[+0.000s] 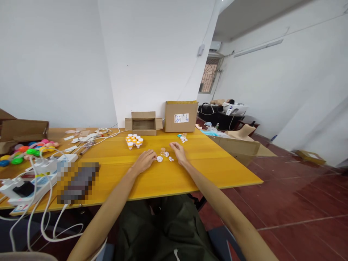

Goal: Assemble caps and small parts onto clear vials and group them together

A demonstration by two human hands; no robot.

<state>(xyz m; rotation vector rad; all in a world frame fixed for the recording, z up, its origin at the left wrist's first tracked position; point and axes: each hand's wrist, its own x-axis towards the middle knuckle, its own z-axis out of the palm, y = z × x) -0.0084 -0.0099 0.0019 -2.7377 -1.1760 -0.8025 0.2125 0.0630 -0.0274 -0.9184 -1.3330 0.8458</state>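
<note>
Yellow tabletop point(214, 163) bears a white disc point(160, 158), likely light, stiff, best rim-held (left hand point(146, 159), right hand point(179, 153): grip unclear).

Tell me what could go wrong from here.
Small patterned pieces lie loose near the right hand; a sweep might scatter them. White cables hang over the table's near edge by the left forearm and could snag. A careless reach might topple the white-and-orange parts.

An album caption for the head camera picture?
Bare left hand by a round white plastic-looking piece, right hand near small patterned white pieces, at a yellow wooden table.
</note>
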